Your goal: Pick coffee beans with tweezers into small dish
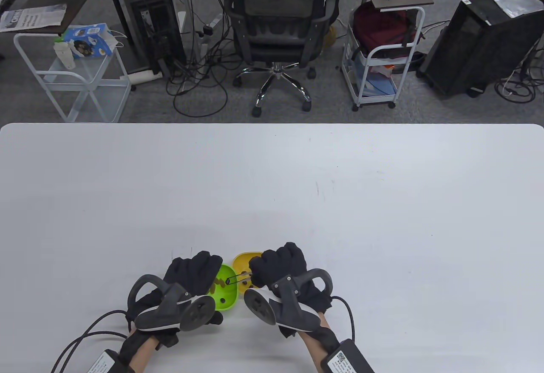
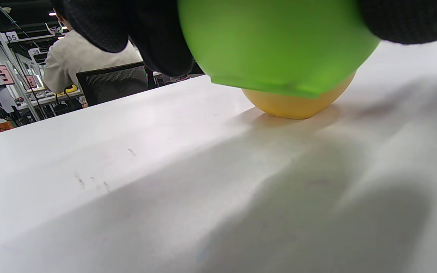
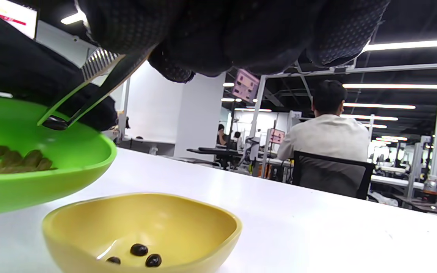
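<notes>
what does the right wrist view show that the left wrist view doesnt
Only the right wrist view shows the tweezers held by the right hand, their tips over the green dish with a dark bean between them. It also shows the inside of the yellow dish with three coffee beans, and brownish pieces in the green dish.

Only the left wrist view shows the green dish's underside, gripped by the left hand and lifted off the table.

Both show both dishes and the white table.
</notes>
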`<state>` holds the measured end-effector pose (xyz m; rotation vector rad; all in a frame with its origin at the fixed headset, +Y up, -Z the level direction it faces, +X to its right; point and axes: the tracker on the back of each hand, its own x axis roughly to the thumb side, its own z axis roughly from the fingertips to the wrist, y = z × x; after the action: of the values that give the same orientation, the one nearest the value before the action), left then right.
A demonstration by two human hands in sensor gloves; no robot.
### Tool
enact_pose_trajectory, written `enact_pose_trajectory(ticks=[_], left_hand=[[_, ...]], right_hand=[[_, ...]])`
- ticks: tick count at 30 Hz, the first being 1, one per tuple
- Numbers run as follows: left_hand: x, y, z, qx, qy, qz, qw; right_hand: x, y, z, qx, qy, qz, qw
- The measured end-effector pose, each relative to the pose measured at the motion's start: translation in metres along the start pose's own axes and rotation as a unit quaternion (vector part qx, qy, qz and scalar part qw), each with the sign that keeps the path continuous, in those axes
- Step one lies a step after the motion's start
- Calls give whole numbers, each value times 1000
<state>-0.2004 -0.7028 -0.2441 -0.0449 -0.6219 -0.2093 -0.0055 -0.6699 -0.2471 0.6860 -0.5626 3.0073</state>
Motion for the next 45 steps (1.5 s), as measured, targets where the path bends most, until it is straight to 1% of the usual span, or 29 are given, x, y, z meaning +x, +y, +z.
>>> enact_pose_trajectory(ticks=[6,13,19,23,28,37,45], left_hand=[[0,0,0,0,0,0,1000],[0,0,0,0,-1,-1,1000],[0,0,0,1,-1,0,1000],[0,0,0,0,-1,-1,1000],[0,0,0,0,0,-1,1000],[-1,0,1,1,3,-4,1000],[-1,0,1,2,4,-6,1000]], right_hand=[[-16,-2,1,-3,30,-19,999],[-36,3,0,8,68,-29,997],[-44,8,1,10,89,-45,995],[-40,5,2,-1,80,-56,995],[-29,1,2,-7,52,-62,997],[-4,6,1,12,-1,-57,998],[12,10,1,27,-32,-23,999]])
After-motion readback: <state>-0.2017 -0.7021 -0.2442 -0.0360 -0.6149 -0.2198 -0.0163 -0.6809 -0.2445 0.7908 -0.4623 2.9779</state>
